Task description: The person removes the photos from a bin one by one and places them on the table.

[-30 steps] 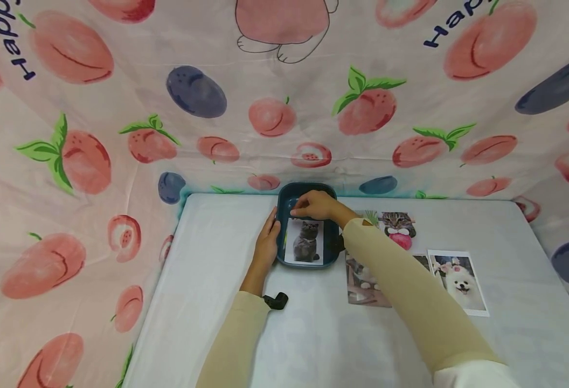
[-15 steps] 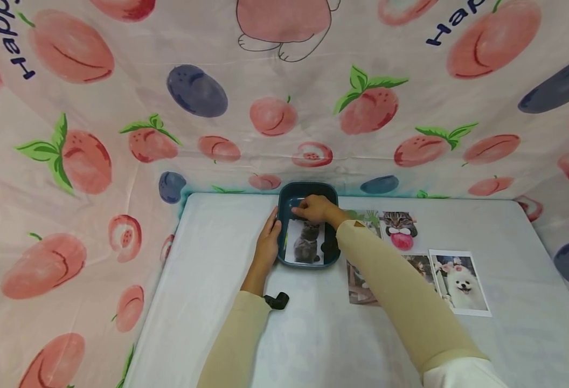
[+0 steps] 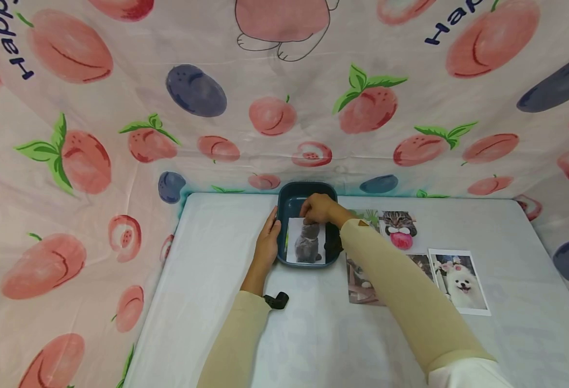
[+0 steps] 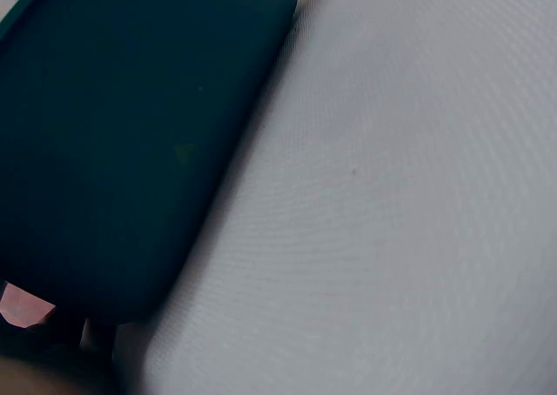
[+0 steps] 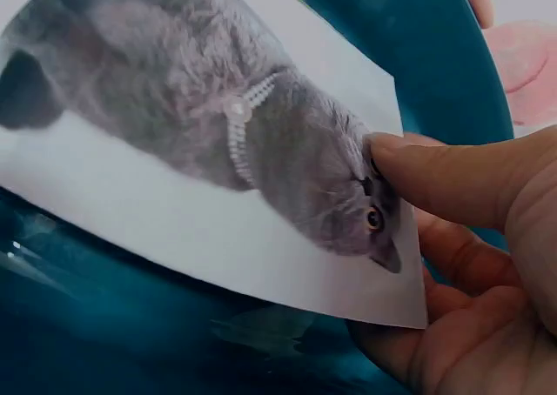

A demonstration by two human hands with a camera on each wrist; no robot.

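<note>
Right hand point(image 3: 319, 209) pinches cat photo point(image 3: 306, 242) (in teal tray point(image 3: 289, 203))

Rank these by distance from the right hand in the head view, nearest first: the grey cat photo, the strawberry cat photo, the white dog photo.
1. Grey cat photo, in the tray, pinched by the right hand.
2. Strawberry cat photo, to its right.
3. White dog photo, farther right and nearer the person.

Cat photo point(image 3: 306, 241) in tray point(image 3: 289, 205), prints point(image 3: 460, 281) rightward.

teal tray point(image 3: 284, 207), grey-cat photo point(image 3: 306, 242)
</note>
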